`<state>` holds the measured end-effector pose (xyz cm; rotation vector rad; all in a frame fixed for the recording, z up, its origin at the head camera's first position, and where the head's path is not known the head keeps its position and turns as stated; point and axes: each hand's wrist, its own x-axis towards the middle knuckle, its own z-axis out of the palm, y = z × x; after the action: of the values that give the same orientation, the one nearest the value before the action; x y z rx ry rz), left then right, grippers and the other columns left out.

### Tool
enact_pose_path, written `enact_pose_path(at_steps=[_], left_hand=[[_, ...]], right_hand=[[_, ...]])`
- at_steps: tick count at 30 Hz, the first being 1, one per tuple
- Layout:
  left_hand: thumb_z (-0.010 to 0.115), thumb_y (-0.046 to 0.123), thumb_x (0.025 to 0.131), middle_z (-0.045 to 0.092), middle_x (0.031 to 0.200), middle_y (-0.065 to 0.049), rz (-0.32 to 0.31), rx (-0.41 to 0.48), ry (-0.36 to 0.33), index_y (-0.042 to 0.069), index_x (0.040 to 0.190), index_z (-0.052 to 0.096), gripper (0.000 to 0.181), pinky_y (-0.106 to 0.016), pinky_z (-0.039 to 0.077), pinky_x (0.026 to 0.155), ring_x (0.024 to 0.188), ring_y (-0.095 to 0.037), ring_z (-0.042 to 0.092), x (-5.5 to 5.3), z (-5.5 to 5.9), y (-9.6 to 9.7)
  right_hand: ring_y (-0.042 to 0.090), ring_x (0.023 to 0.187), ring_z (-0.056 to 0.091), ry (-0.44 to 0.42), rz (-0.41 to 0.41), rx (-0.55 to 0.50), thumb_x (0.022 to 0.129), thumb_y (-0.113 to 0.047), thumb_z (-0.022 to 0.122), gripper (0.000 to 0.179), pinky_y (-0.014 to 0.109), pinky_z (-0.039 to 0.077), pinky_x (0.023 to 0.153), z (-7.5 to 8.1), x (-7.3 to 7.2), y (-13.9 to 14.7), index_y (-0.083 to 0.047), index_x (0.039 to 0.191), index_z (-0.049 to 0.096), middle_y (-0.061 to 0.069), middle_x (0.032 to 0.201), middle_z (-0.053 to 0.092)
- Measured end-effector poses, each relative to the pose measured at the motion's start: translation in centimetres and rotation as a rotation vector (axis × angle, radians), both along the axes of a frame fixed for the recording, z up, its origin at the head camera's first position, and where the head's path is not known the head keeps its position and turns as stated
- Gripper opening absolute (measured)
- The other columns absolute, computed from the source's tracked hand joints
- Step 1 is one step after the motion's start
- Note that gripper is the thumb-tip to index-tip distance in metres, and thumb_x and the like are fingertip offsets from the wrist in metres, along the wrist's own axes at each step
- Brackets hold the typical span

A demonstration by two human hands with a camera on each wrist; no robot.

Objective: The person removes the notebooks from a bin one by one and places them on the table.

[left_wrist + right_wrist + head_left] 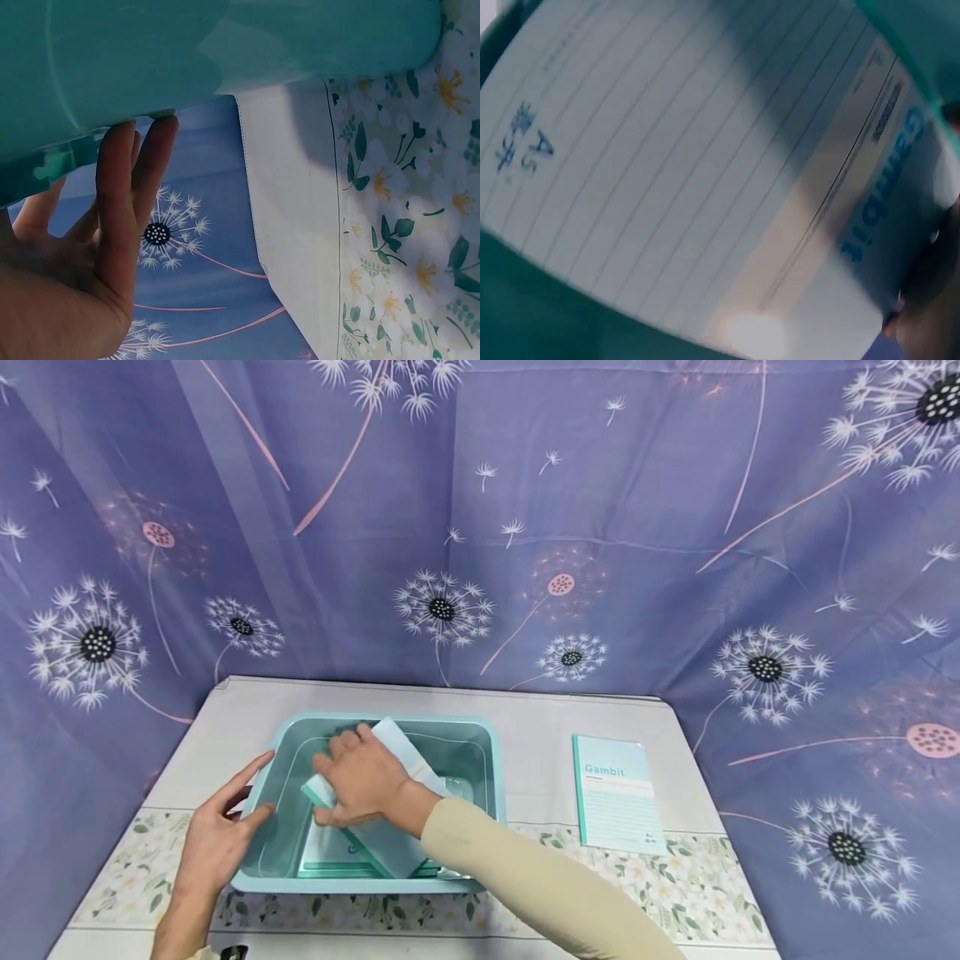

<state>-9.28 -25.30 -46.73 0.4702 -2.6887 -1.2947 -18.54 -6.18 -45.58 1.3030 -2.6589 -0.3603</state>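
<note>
A teal plastic tub (491,752) stands on the table, with notebooks stacked flat inside it. My right hand (360,777) grips a pale blue "Gambit" notebook (408,756) and holds it tilted inside the tub, over the stack. The right wrist view shows that notebook's lined cover (705,172) very close and blurred. My left hand (217,831) rests with straight fingers against the tub's left outer wall (150,52); its fingertips (154,131) touch the teal plastic.
Another "Gambit" notebook (617,789) lies flat on the table to the right of the tub. The table wears a white cloth with a floral band (675,893) along the front. A purple dandelion-print curtain (525,527) closes in the back and sides.
</note>
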Motion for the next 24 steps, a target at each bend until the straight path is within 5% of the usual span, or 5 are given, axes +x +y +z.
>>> enact_pose_path(at_steps=[6,12,20,24], left_hand=[[0.068,0.009,0.088,0.064,0.131,-0.019,0.019,-0.004,-0.012,0.044,0.146,0.045,0.071,-0.006,0.041,0.068,0.092,0.016,0.043,-0.1,0.0,-0.1],[0.068,0.006,0.087,0.064,0.132,-0.019,0.021,-0.004,-0.012,0.043,0.146,0.046,0.073,-0.006,0.041,0.068,0.091,0.015,0.044,0.0,0.0,-0.1],[0.067,0.005,0.086,0.065,0.130,-0.019,0.015,-0.006,-0.001,0.042,0.146,0.046,0.073,-0.006,0.042,0.068,0.091,0.016,0.045,-0.2,-0.1,0.0],[0.068,0.004,0.086,0.065,0.128,-0.020,0.017,-0.009,-0.007,0.041,0.146,0.047,0.073,-0.006,0.041,0.067,0.097,0.003,0.053,-0.3,0.0,0.1]], right_hand=[[0.014,0.089,0.051,-0.012,-0.237,-0.293,0.086,-0.073,0.041,0.056,0.034,0.039,0.085,4.1,-2.0,2.3,-0.025,0.111,0.056,-0.005,0.095,0.057],[0.015,0.085,0.049,-0.066,-0.464,-0.458,0.087,-0.073,0.042,0.061,0.036,0.037,0.086,8.4,-4.0,5.7,-0.019,0.110,0.058,-0.002,0.093,0.058],[0.019,0.084,0.055,-0.171,-0.628,-0.645,0.086,-0.071,0.043,0.074,0.039,0.039,0.085,12.7,-5.3,11.4,-0.010,0.127,0.057,0.006,0.099,0.066],[0.022,0.084,0.057,-0.229,-0.672,-0.680,0.087,-0.069,0.043,0.078,0.046,0.041,0.091,14.1,-5.2,14.6,-0.007,0.132,0.054,0.009,0.097,0.065]])
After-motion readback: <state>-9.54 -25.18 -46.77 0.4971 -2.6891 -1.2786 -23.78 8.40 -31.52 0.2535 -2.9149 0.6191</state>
